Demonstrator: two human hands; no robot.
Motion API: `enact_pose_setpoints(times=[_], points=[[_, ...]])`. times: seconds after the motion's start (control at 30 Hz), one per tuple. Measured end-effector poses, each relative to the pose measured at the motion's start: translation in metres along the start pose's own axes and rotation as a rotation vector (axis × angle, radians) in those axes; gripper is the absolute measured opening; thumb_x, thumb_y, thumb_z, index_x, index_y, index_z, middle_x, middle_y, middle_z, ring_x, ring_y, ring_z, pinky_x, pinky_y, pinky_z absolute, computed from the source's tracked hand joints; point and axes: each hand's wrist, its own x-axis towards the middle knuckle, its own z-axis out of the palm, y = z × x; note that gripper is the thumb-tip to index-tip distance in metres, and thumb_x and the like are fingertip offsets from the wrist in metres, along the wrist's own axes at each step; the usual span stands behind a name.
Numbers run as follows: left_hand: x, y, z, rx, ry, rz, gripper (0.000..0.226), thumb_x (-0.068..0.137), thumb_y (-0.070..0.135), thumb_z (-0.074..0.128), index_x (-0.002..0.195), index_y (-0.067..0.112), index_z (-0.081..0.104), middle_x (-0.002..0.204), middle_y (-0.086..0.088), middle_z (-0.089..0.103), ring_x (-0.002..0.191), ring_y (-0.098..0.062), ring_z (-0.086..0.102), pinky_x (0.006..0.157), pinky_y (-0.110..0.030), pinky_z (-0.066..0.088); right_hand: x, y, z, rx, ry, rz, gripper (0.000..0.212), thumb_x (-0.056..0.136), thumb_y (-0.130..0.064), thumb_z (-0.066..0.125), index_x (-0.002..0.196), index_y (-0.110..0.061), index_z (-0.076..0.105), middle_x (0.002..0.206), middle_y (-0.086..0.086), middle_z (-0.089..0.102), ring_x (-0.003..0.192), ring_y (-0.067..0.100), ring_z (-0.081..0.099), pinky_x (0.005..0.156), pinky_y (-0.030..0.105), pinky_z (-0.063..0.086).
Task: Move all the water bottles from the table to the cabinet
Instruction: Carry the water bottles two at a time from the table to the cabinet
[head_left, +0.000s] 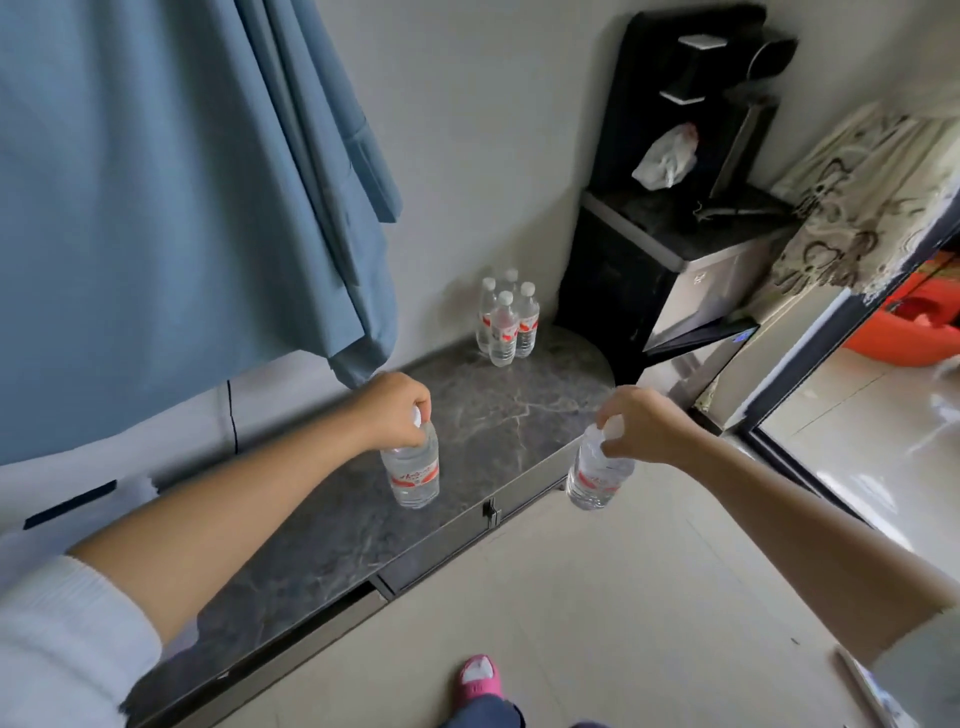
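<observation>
My left hand (397, 410) grips the white cap of a clear water bottle (413, 475) with a red label, held upright over the dark marble top of the low cabinet (498, 415). My right hand (641, 426) holds a second such bottle (595, 478) by its neck; it hangs just past the cabinet's front edge, above the floor. Whether the left bottle touches the top, I cannot tell. Several more bottles (506, 322) stand upright in a tight cluster at the cabinet's far end by the wall.
A black water dispenser (670, 223) stands right of the cabinet's far end. A blue curtain (182, 197) hangs over the left side. A patterned cloth (862, 197) drapes at the right; an orange basin (914, 322) lies beyond a doorway. My pink slipper (480, 675) is on the tiled floor.
</observation>
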Motion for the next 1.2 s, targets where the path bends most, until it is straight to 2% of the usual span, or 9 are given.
enact_pose_setpoints(times=[0.1, 0.3, 0.5, 0.67, 0.83, 0.9, 0.97, 1.1, 1.2], points=[[0.052, -0.006, -0.010, -0.003, 0.017, 0.008, 0.023, 0.080, 0.006, 0.059, 0.099, 0.005, 0.070, 0.111, -0.008, 0.067, 0.105, -0.023, 0.058, 0.067, -0.021, 0.035, 0.041, 0.008, -0.014, -0.003, 0.004, 0.034, 0.031, 0.077, -0.011, 0.063, 0.107, -0.011, 0.068, 0.117, 0.008, 0.058, 0.088, 0.019, 0.052, 0.059, 0.018, 0.038], [0.141, -0.003, -0.014, -0.036, 0.002, 0.011, 0.020, 0.078, 0.008, 0.060, 0.094, 0.007, 0.070, 0.108, -0.009, 0.065, 0.097, -0.024, 0.057, 0.072, -0.023, 0.042, 0.125, 0.023, -0.036, -0.031, -0.023, 0.033, 0.033, 0.080, -0.018, 0.062, 0.113, -0.015, 0.065, 0.118, 0.007, 0.055, 0.106, 0.026, 0.056, 0.071, 0.025, 0.039], [0.214, 0.016, -0.004, -0.009, -0.103, -0.005, 0.023, 0.078, 0.011, 0.063, 0.100, 0.008, 0.069, 0.091, 0.000, 0.047, 0.087, -0.019, 0.050, 0.075, -0.029, 0.042, 0.205, 0.055, -0.049, -0.056, -0.127, -0.044, 0.034, 0.081, -0.016, 0.059, 0.114, -0.016, 0.065, 0.116, 0.004, 0.053, 0.087, 0.017, 0.050, 0.053, 0.013, 0.034], [0.268, 0.040, 0.013, -0.033, -0.154, -0.099, 0.024, 0.080, 0.011, 0.061, 0.104, 0.009, 0.068, 0.109, -0.008, 0.057, 0.102, -0.025, 0.057, 0.073, -0.025, 0.039, 0.273, 0.092, -0.058, -0.107, -0.236, -0.147, 0.032, 0.077, -0.013, 0.055, 0.106, -0.015, 0.068, 0.096, 0.000, 0.050, 0.084, 0.022, 0.053, 0.047, 0.015, 0.026], [0.318, 0.057, 0.044, -0.125, -0.091, -0.184, 0.023, 0.081, 0.006, 0.057, 0.100, 0.007, 0.070, 0.076, 0.012, 0.044, 0.105, -0.025, 0.057, 0.058, -0.017, 0.028, 0.333, 0.117, -0.060, -0.146, -0.287, -0.210, 0.021, 0.079, -0.013, 0.052, 0.093, -0.012, 0.068, 0.086, -0.003, 0.039, 0.074, 0.017, 0.043, 0.046, 0.016, 0.021], [0.335, 0.060, 0.057, -0.165, -0.076, -0.206, 0.024, 0.081, 0.006, 0.057, 0.101, 0.006, 0.071, 0.092, 0.000, 0.059, 0.106, -0.026, 0.058, 0.069, -0.018, 0.036, 0.352, 0.123, -0.055, -0.165, -0.320, -0.198, 0.013, 0.078, -0.012, 0.052, 0.078, -0.012, 0.065, 0.075, -0.002, 0.034, 0.063, 0.016, 0.039, 0.046, 0.017, 0.018], [0.352, 0.064, 0.067, -0.192, -0.082, -0.244, 0.026, 0.081, 0.007, 0.058, 0.103, 0.008, 0.071, 0.112, -0.010, 0.062, 0.109, -0.025, 0.057, 0.082, -0.022, 0.040, 0.371, 0.127, -0.048, -0.168, -0.340, -0.197, 0.020, 0.078, -0.012, 0.052, 0.090, -0.007, 0.067, 0.068, -0.005, 0.028, 0.063, 0.017, 0.039, 0.046, 0.017, 0.018], [0.393, 0.062, 0.084, -0.247, -0.115, -0.313, 0.025, 0.081, 0.008, 0.058, 0.103, 0.011, 0.070, 0.118, -0.006, 0.061, 0.114, -0.023, 0.054, 0.094, -0.029, 0.044, 0.413, 0.130, -0.032, -0.152, -0.375, -0.193, 0.027, 0.079, -0.013, 0.053, 0.101, -0.004, 0.065, 0.066, -0.009, 0.024, 0.077, 0.020, 0.042, 0.046, 0.017, 0.019], [0.417, 0.057, 0.093, -0.298, -0.128, -0.340, 0.026, 0.079, 0.007, 0.059, 0.103, 0.010, 0.070, 0.119, -0.005, 0.063, 0.115, -0.022, 0.055, 0.097, -0.025, 0.041, 0.436, 0.128, -0.022, -0.173, -0.447, -0.183, 0.030, 0.082, -0.015, 0.052, 0.107, -0.007, 0.064, 0.082, 0.000, 0.041, 0.081, 0.022, 0.046, 0.049, 0.016, 0.026]])
